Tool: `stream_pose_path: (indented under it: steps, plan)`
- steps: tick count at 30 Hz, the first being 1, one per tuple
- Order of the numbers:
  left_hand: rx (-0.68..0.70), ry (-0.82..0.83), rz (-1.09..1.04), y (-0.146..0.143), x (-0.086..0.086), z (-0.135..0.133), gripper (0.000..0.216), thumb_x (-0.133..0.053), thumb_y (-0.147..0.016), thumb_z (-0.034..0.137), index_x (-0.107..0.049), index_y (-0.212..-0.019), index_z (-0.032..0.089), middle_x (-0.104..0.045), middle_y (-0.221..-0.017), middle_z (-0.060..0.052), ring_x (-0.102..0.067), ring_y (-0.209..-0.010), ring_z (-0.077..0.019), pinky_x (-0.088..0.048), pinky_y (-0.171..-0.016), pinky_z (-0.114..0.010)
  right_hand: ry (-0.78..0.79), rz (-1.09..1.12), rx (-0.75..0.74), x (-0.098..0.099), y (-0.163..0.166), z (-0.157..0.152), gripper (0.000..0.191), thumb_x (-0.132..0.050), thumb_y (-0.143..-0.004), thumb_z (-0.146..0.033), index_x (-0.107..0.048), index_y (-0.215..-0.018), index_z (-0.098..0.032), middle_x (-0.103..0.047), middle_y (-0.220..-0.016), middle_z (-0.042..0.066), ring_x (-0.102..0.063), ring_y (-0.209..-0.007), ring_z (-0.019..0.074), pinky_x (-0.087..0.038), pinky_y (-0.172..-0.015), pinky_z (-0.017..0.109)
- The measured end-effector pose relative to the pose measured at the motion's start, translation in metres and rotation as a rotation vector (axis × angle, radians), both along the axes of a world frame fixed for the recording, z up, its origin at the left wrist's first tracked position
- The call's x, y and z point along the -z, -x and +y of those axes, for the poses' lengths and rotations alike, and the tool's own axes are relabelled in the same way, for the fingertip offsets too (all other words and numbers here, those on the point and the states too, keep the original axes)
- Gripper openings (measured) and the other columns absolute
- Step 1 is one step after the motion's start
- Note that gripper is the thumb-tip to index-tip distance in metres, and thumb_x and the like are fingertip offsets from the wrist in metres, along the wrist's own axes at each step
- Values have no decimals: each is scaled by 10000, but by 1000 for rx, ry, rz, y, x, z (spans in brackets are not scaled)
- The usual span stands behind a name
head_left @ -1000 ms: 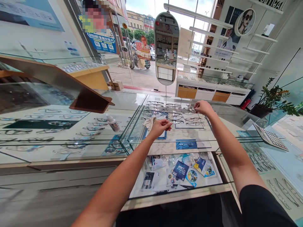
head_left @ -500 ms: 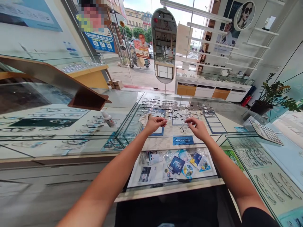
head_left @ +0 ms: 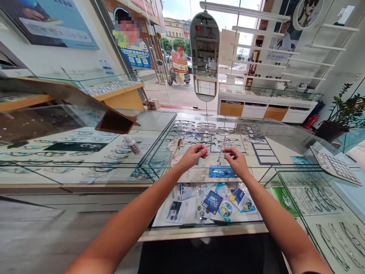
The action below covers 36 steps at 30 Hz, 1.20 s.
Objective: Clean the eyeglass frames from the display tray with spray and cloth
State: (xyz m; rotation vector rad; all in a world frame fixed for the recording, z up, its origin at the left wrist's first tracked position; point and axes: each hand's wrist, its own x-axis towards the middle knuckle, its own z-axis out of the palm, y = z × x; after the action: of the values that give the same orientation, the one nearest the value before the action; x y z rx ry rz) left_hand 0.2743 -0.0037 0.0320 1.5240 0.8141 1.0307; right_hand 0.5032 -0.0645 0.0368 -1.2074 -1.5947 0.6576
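Note:
My right hand (head_left: 237,161) is closed in a pinch on a pair of clear-looking eyeglasses (head_left: 220,156), held upright just above the glass counter. Left of it, my left hand (head_left: 193,155) has its fingers pressed together; whatever may be between them is too small to make out. A crumpled beige cloth (head_left: 175,149) lies beside my left wrist. Beyond both hands, several rows of eyeglass frames (head_left: 207,126) sit on the counter. A blue card (head_left: 222,171) lies close below my right hand.
Leaflets (head_left: 213,201) fill the glass case in front of me. A white bottle (head_left: 131,144) stands on the left counter. An oval mirror (head_left: 205,57) rises behind the frames. To the right are a large-key calculator (head_left: 336,165) and a potted plant (head_left: 332,127).
My left hand has moved a little to the right, closer to the eyeglasses. My right hand keeps its pinch on them, slightly lower in view. The head view has turned a bit left.

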Motion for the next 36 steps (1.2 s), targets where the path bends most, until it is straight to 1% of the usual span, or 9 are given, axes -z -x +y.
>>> stream_pose_path:
  steps: [3, 6, 9, 12, 18, 21, 27, 32, 36]
  plan:
    - [99, 125, -51, -7, 10, -16, 500, -797, -759, 625, -562, -781, 184, -550, -686, 20, -501, -643, -113, -449, -644, -257, 24, 4, -42, 2, 5, -5, 222, -579, -882, -353, -732, -999, -242, -797, -1017, 47, -700, -793, 187, -477, -605, 278]
    - [198, 259, -134, -10, 16, -25, 515, -820, -746, 609, -517, -785, 194, -485, -676, 38, -450, -628, -107, -411, -631, -256, 46, 8, -63, 4, 9, -11, 219, -587, -884, -344, -736, -1005, -240, -799, -999, 48, -693, -787, 189, -487, -624, 289]
    - [266, 348, -206, -9, 13, -27, 503, -808, -778, 576, -467, -765, 206, -424, -684, 43, -405, -609, -106, -385, -609, -265, 51, 21, -89, 3, 13, -17, 227, -593, -891, -350, -745, -1020, -242, -799, -1020, 49, -695, -816, 194, -504, -666, 302]
    - [313, 393, -209, -6, 8, -29, 481, -774, -815, 558, -441, -756, 215, -376, -685, 45, -373, -590, -110, -375, -590, -279, 55, 36, -121, 1, 17, -23, 217, -604, -896, -361, -753, -1012, -254, -796, -1048, 44, -705, -840, 198, -517, -687, 310]
    - [318, 367, -194, -7, 6, -33, 504, -766, -814, 601, -450, -751, 214, -361, -655, 51, -338, -574, -107, -350, -576, -271, 58, 41, -152, 0, 20, -29, 217, -605, -909, -368, -756, -1031, -271, -789, -1065, 42, -707, -864, 202, -524, -705, 321]
    - [303, 332, -166, -7, 6, -34, 502, -745, -830, 630, -473, -771, 212, -315, -626, 70, -297, -543, -93, -303, -545, -253, 63, 39, -153, 2, 18, -28, 229, -602, -918, -384, -752, -1049, -270, -786, -1084, 48, -707, -878, 207, -522, -708, 324]
    - [191, 225, -18, -5, 3, -33, 453, -771, -794, 602, -558, -829, 204, -324, -573, 86, -294, -507, -82, -222, -500, -238, 55, 66, -167, 1, 16, -30, 256, -607, -925, -424, -743, -1071, -266, -782, -1125, 61, -715, -894, 210, -541, -761, 344]
    - [188, 255, 20, -5, 2, -33, 420, -768, -789, 588, -592, -849, 212, -263, -527, 104, -236, -444, -75, -147, -455, -247, 50, 46, -189, -1, 18, -33, 262, -607, -926, -420, -749, -1093, -277, -784, -1146, 58, -724, -929, 215, -548, -761, 338]
    - [193, 278, 35, -5, 1, -34, 465, -796, -758, 620, -605, -857, 208, -249, -510, 115, -211, -420, -64, -125, -441, -245, 45, 11, -191, -2, 19, -35, 249, -609, -927, -386, -745, -1108, -283, -781, -1171, 56, -724, -940, 213, -541, -755, 331]
